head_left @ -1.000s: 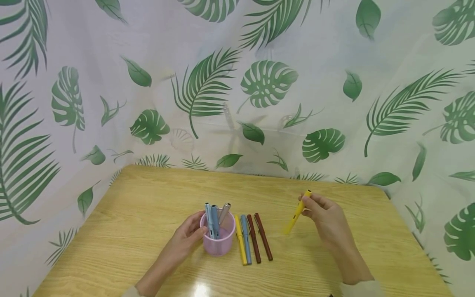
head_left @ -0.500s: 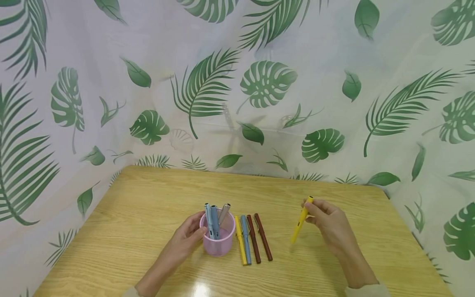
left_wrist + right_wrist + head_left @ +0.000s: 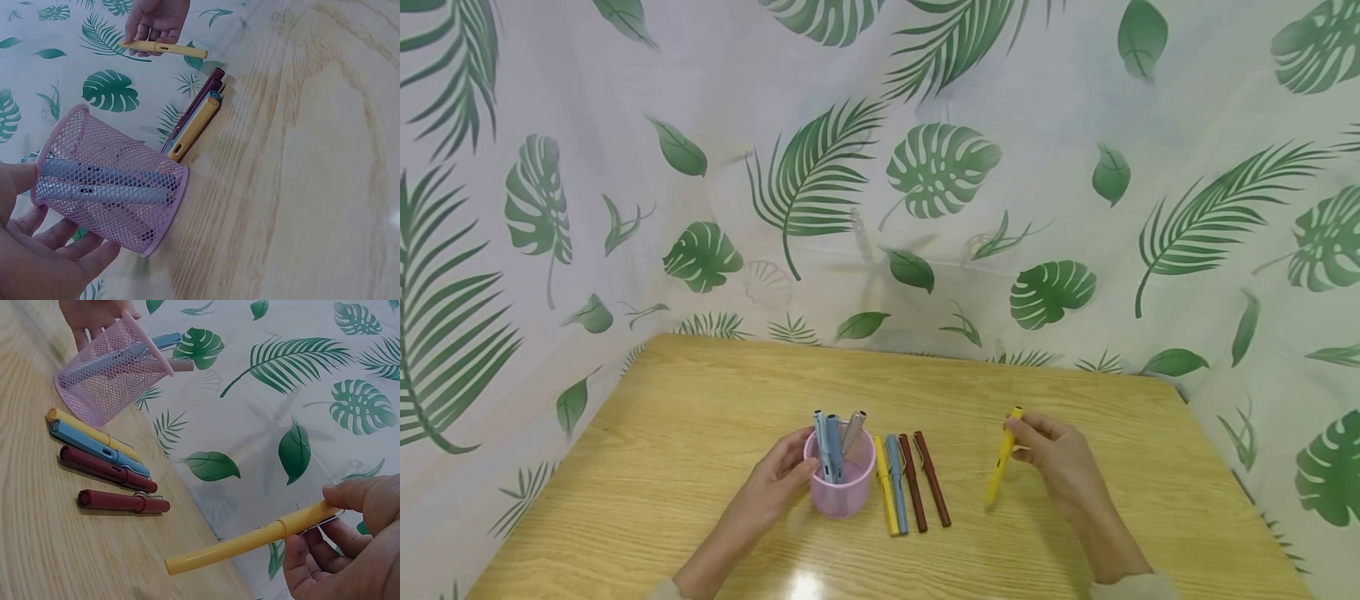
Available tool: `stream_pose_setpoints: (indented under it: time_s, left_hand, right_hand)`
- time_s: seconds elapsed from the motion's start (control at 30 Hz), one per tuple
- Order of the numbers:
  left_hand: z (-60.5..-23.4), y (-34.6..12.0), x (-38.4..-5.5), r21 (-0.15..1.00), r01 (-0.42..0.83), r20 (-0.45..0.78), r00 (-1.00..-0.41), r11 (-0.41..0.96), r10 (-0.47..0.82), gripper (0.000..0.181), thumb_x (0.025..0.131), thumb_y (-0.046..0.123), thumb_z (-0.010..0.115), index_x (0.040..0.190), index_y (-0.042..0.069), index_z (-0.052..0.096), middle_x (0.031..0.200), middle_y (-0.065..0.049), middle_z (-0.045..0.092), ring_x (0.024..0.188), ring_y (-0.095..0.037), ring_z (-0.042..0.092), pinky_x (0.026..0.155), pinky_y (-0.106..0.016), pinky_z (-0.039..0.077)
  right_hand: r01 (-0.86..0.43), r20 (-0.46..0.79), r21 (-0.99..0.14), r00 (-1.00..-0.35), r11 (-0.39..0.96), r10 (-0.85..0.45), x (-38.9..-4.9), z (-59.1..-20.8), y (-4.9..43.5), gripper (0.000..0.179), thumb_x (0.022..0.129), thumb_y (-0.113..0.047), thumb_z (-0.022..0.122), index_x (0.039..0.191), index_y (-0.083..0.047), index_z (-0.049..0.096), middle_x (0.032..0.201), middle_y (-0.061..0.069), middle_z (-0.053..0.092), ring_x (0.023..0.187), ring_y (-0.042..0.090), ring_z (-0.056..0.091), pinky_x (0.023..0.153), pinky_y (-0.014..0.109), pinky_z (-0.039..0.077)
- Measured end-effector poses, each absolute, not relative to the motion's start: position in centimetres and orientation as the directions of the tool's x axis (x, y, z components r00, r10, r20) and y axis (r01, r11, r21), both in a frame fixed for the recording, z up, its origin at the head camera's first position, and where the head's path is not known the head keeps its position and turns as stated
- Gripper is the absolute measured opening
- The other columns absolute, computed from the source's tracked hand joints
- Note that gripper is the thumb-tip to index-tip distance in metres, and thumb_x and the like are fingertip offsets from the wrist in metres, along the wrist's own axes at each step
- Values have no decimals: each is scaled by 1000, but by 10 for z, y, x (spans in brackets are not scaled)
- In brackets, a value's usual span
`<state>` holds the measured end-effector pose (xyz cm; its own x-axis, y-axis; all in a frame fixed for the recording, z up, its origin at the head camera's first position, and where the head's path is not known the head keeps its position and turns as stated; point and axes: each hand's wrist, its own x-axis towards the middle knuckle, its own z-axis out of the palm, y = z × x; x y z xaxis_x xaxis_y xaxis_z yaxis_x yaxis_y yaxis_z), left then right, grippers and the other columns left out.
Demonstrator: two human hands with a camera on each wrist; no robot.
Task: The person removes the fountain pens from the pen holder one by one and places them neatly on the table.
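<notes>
My left hand (image 3: 778, 477) grips the side of a pink mesh pen holder (image 3: 112, 144), thumb at the rim and fingers round the wall. Two blue pens (image 3: 832, 446) and a grey pen (image 3: 853, 432) lean inside it. Out to the right, my right hand (image 3: 1060, 458) pinches a yellow pen (image 3: 250, 540) near its clip end, the other end slanting down over the table. Between the hands, a yellow pen (image 3: 886, 492), a blue pen (image 3: 897, 487) and two dark red pens (image 3: 932, 479) lie side by side, just right of the holder.
The wood-grain table (image 3: 700, 400) ends at the back against a white cloth (image 3: 970, 250) printed with green leaves. The cloth also hangs along the left and right sides. A bright glare spot lies on the table's front part.
My right hand has come down and slightly nearer with the yellow pen, which now stands steeper. The left hand, the holder and the lying pens have stayed put.
</notes>
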<state>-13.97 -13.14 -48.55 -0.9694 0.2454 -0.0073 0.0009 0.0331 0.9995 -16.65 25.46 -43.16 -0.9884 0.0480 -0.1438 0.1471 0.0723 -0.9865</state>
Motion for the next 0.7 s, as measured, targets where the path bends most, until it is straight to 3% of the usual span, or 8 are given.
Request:
stream_pose_setpoints:
  time_s: [0.43,0.7]
  left_hand:
    - [-484,-131,-139,999,23,12,-963,36,270,56,109,21,55,159,5,35,157,-25,42,146,-43,38,117,-52,39]
    - [-485,-131,-140,999,1,-8,-968,37,250,56,108,21,56,159,8,36,157,-22,44,145,-41,40,117,-52,39]
  right_hand:
    - [158,-154,-982,-987,104,43,-171,-444,249,38,103,-20,67,126,10,61,108,2,62,96,13,61,85,28,58]
    - [159,-157,-975,-987,154,23,-173,-451,244,51,104,-19,65,138,17,51,110,8,65,93,14,63,83,28,59]
